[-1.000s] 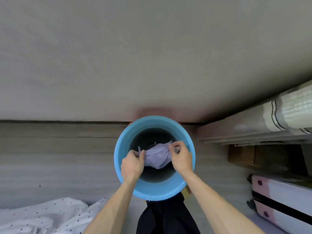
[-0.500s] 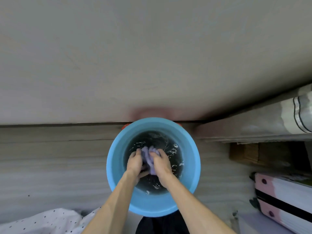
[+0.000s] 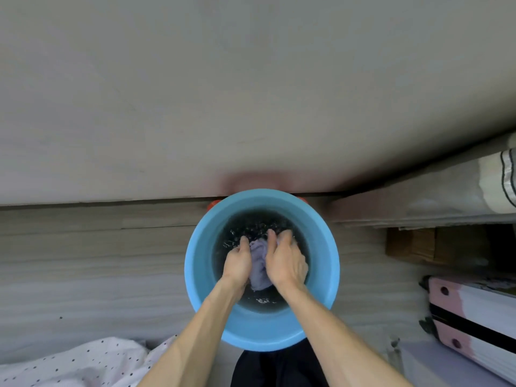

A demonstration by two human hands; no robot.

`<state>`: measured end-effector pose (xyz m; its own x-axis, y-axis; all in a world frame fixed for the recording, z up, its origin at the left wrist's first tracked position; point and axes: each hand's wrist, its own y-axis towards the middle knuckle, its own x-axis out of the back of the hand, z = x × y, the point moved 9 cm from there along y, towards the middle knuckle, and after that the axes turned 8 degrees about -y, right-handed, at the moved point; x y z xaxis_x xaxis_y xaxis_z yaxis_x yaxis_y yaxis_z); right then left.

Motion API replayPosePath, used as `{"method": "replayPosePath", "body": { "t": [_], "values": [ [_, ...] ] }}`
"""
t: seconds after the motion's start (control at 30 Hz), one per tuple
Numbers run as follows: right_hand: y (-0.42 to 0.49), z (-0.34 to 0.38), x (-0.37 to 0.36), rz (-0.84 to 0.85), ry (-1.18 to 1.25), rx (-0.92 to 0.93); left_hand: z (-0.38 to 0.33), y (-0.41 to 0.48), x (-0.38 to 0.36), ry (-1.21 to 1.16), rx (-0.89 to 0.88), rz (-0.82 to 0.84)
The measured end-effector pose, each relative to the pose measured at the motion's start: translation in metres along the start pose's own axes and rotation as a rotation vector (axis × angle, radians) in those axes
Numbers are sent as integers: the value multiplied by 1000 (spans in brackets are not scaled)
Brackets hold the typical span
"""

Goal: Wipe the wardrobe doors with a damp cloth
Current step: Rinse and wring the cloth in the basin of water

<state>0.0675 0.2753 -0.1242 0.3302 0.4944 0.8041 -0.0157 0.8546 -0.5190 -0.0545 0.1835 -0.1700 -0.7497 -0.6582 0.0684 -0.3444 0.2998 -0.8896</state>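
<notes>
Cloth (image 3: 258, 265) bunched, long axis near-to-far, grasped by left hand (image 3: 237, 263), right hand (image 3: 284, 261), in bucket (image 3: 196, 270).

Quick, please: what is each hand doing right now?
Left hand: fingers curled, gripping the purple cloth.
Right hand: fingers curled, gripping the same cloth.

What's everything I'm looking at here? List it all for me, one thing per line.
wardrobe front: one, grey-beige, upper half
floor: one, pale wood-grain, below the wardrobe front
bucket: one, blue, centre, on the floor, water inside
cloth: one, lilac, in the bucket
dotted fabric: one, white, bottom left
suitcase: one, pink and white with a black band, lower right
box: one, brown, right
left hand: one, in the bucket, grips the cloth
right hand: one, in the bucket, grips the cloth
</notes>
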Motion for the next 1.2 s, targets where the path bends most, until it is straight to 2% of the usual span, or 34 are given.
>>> {"method": "replayPosePath", "body": {
  "t": [0.07,0.1,0.17,0.23,0.33,0.43,0.5,0.53,0.6,0.7,0.8,0.97,1.1,1.17,1.2],
  "values": [
    [9,-18,5,-100,-28,-84,-5,-5,19,71,-91,-178],
    [10,-21,6,-147,-60,-83,-9,-12,26,34,-115,-238],
    [7,-21,-1,-178,-120,-33,-7,-12,33,-16,-115,-275],
    [2,-19,-16,-71,-59,-14,1,-6,31,12,-72,-221],
    [-2,-15,-41,183,131,-98,19,-2,13,-108,91,-60],
    [-14,-4,-58,372,572,-251,21,5,-3,-204,124,25],
    [-25,5,-61,407,789,-294,18,14,-1,-254,87,16],
    [-29,10,-54,381,810,-275,15,13,-1,-269,81,5],
    [-34,16,-38,293,749,-215,13,14,-7,-281,85,56],
    [-34,24,-16,159,399,-98,11,11,-23,-300,112,135],
    [-24,15,-11,112,136,-90,15,0,-30,-200,176,185],
    [4,0,-8,-51,-104,51,17,3,-19,-132,187,157],
    [8,-18,-7,-155,-93,-27,10,0,12,-206,86,-64],
    [6,-20,-16,-90,-40,7,15,-3,13,-215,109,-62],
    [5,-20,-24,-6,7,0,17,-4,11,-192,130,-35]
  ]
}}
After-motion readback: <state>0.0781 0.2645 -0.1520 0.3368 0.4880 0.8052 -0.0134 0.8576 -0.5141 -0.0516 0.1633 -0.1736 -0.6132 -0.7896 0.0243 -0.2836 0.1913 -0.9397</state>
